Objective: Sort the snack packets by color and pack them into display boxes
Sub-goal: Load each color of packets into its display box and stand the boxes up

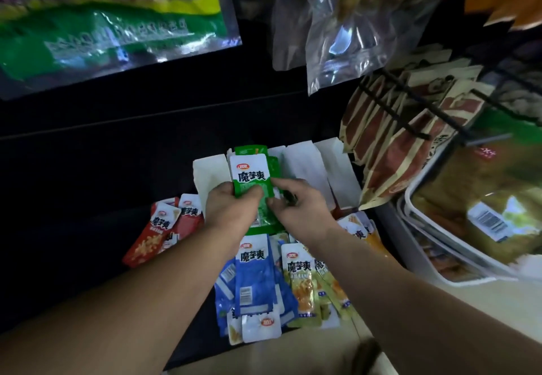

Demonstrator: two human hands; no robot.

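Observation:
My left hand (231, 207) and my right hand (299, 207) together grip a stack of green snack packets (252, 175), fingers curled round its lower half, just in front of the white display box (311, 169) with upright flaps. More green packets (249, 149) stand inside the box behind the stack. Red packets (164, 231) lie to the left on the dark surface. Blue packets (255, 278) lie below my hands, with yellow packets (302, 281) beside them on the right. An orange packet (363, 237) shows partly behind my right wrist.
Brown-and-red pouches (393, 151) hang on black hooks at the right. A white basket (434, 254) holds large bags at the far right. A big green-and-clear bag (111, 22) and clear bags (352, 22) hang above. A pale counter edge (293, 360) runs along the bottom.

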